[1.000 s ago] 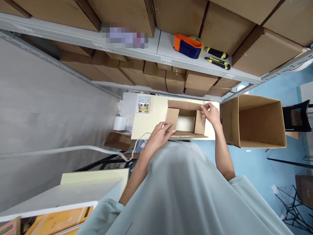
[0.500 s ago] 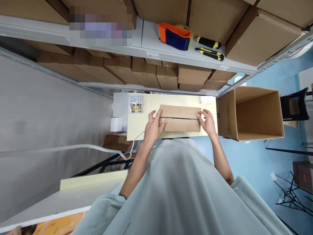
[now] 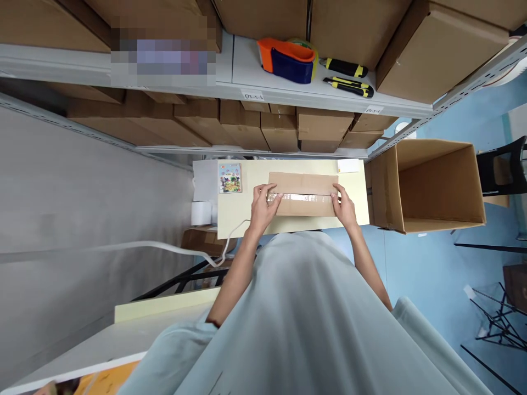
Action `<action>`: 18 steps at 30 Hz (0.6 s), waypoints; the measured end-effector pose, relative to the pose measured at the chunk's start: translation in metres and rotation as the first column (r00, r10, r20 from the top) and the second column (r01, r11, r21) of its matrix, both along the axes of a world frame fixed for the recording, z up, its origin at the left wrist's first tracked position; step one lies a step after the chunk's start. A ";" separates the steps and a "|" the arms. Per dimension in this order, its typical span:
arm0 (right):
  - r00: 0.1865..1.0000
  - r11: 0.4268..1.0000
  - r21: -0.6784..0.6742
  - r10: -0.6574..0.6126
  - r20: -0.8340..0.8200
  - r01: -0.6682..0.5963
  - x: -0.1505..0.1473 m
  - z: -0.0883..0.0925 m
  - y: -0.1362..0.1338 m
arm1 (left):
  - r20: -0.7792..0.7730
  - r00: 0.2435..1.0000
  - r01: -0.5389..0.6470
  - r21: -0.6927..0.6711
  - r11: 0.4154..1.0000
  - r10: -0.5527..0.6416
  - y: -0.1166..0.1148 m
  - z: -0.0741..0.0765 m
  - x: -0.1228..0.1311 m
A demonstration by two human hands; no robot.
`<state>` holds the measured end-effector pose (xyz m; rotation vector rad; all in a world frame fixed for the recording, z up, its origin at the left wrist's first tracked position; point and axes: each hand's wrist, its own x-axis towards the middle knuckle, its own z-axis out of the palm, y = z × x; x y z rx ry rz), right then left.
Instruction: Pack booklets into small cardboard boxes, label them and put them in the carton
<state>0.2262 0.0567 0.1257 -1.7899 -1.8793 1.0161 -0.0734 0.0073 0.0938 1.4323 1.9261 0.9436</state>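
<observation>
A flat, long cardboard box (image 3: 303,182) lies on the pale yellow table (image 3: 251,219) in front of me. Clear packing tape (image 3: 302,198) runs shiny along the seam between its two top flaps. My left hand (image 3: 264,209) grips the box's left end, the thumb on top near the seam and the fingers bent over the far side of that end. At the right end, my right hand (image 3: 345,208) holds the box in the same way, its thumb by the end of the seam. The box's underside is hidden.
A picture booklet (image 3: 230,178) lies at the table's back left, a white card (image 3: 348,165) at the back right. An open carton (image 3: 382,189) stands to the right. Above, a metal shelf (image 3: 230,77) carries boxes, a tape dispenser (image 3: 288,61) and cutters (image 3: 348,86). A white cable (image 3: 164,247) crosses the left.
The dark gap between the flaps has closed, and tape now shows along the whole seam. My right hand has come slightly inward and down at its end. The camera view has shifted a little.
</observation>
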 end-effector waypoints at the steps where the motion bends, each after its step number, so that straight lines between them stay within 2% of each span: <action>1: 1.000 1.000 0.005 -0.003 0.003 0.003 0.000 -0.001 -0.001 | 0.004 1.000 -0.005 0.018 1.000 0.005 -0.001 -0.002 0.001; 5: 1.000 1.000 0.013 -0.004 0.023 0.004 0.000 -0.003 -0.004 | 0.018 1.000 -0.013 0.062 0.998 0.012 -0.003 -0.004 0.001; 18: 1.000 1.000 0.000 -0.004 0.008 0.004 0.001 -0.004 -0.006 | 0.154 0.986 -0.056 -0.017 0.998 0.058 -0.003 -0.005 -0.004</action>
